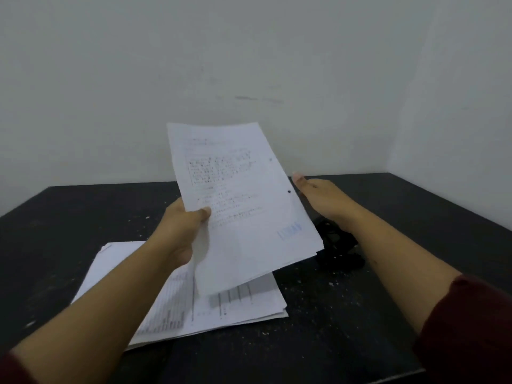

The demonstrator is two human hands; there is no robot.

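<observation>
My left hand (pixel 180 231) pinches a thin sheaf of printed white paper (pixel 243 206) by its left edge and holds it raised and tilted above the black table (pixel 360 314). Two dark punched holes show near the sheaf's right edge. My right hand (pixel 318 195) reaches forward just right of the sheaf with fingers straight, at or very near the paper's right edge; whether it touches I cannot tell. Flat on the table below my left forearm lies a stack of printed sheets (pixel 249 303).
A black object (pixel 338 245), partly hidden by the raised paper and my right forearm, sits on the table right of centre. White specks litter the tabletop. Pale walls close the table in at the back and right. The table's front right edge (pixel 388 376) is near.
</observation>
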